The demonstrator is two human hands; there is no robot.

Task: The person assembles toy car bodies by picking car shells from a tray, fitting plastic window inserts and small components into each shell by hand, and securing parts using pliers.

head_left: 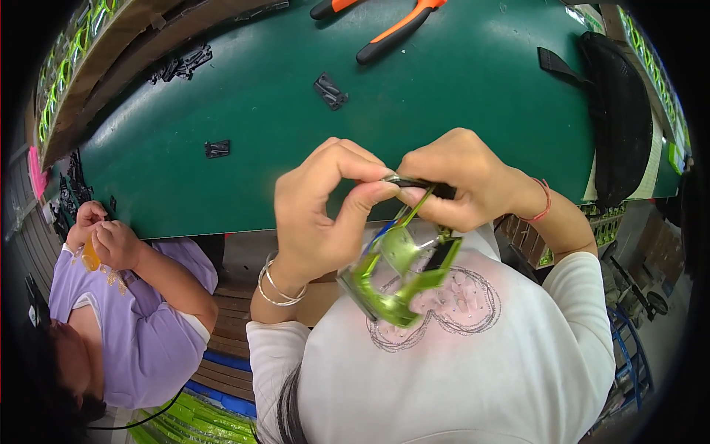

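Observation:
Close in front of my chest, a green plastic frame that looks like a pair of glasses (403, 277) hangs tilted below my fingers, partly smeared by motion. My left hand (325, 200) is closed in a pinch, thumb and forefinger on a thin end of it. My right hand (466, 177) is closed round a dark piece (442, 190) at the same end, with the fingertips of both hands almost touching. Whether that dark piece is separate from the frame is hard to tell. Two small flat black parts (330, 91) lie on the green table beyond my hands.
Orange-and-black pliers (399, 33) lie at the far side of the green table (473, 96). A pile of black parts (185, 63) lies far left, a black pouch (617, 118) at right. Boxes of green frames (70, 66) flank the table. A co-worker (133, 311) sits at left, holding something orange.

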